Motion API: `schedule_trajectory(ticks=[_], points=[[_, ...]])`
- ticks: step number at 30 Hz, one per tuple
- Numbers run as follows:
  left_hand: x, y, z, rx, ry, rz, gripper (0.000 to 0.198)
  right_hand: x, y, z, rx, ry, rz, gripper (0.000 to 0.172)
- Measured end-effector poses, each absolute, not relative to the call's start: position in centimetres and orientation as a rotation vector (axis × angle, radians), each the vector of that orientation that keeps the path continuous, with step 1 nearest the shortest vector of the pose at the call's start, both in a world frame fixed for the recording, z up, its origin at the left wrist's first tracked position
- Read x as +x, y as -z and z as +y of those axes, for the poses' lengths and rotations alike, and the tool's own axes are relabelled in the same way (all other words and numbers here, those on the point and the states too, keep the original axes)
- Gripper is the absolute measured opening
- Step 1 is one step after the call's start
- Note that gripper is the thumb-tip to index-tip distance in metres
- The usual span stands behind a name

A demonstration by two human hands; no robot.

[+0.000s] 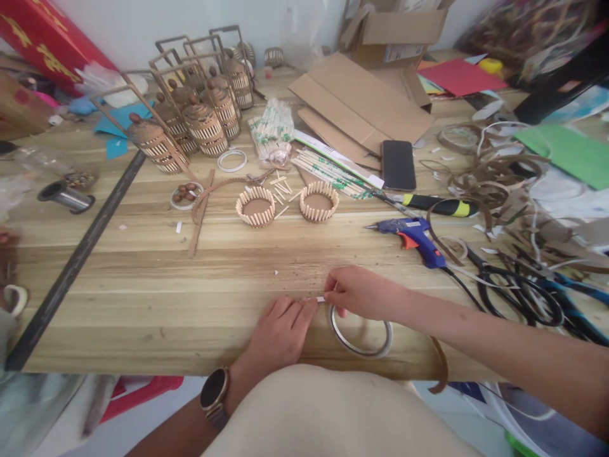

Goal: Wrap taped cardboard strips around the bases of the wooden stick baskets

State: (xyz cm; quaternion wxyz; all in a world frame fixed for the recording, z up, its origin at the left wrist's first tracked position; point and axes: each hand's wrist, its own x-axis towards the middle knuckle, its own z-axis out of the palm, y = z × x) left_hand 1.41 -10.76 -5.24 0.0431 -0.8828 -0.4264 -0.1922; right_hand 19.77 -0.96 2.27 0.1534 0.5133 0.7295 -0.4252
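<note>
My left hand (284,327) lies low over the tabletop, fingers bent and pressed together at one end of a short white strip of tape (320,299). Pinched at the other end of that strip are the fingertips of my right hand (354,292). A roll of white tape (362,350) hangs just under my right hand, touching or nearly touching its fingers. What lies beneath my left fingertips is hidden. A brown curved strip (440,365) sticks out past the table's front edge, below my right forearm.
Two round stick-walled cups (257,207) stand mid-table beside loose sticks. Several small lantern-like cages (207,127) stand at back left. A blue glue gun (413,238), a phone (398,165) and tangled brown strips (499,178) lie right. A dark bar (80,260) crosses the left.
</note>
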Motion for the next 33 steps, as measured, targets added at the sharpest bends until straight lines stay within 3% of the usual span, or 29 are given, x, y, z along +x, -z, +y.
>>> schedule_trajectory(ticks=[12, 20, 29, 33], points=[[2.0, 6.0, -10.5, -2.752, 0.469, -1.298, 0.03, 20.6, -1.8, -0.6, 1.447, 1.143, 2.074, 0.029], [2.1, 4.8, -9.7, -2.849, 0.42, -1.36, 0.025, 20.6, -1.1, -0.4, 1.421, 1.138, 2.097, 0.022], [1.9, 1.6, -6.9, -3.048, 0.667, -1.807, 0.013, 20.2, -3.1, -1.9, 1.472, 1.041, 2.214, 0.012], [2.4, 0.9, -6.4, -3.128, 0.692, -2.02, 0.019, 20.3, -3.4, -2.7, 1.512, 0.977, 2.263, 0.014]])
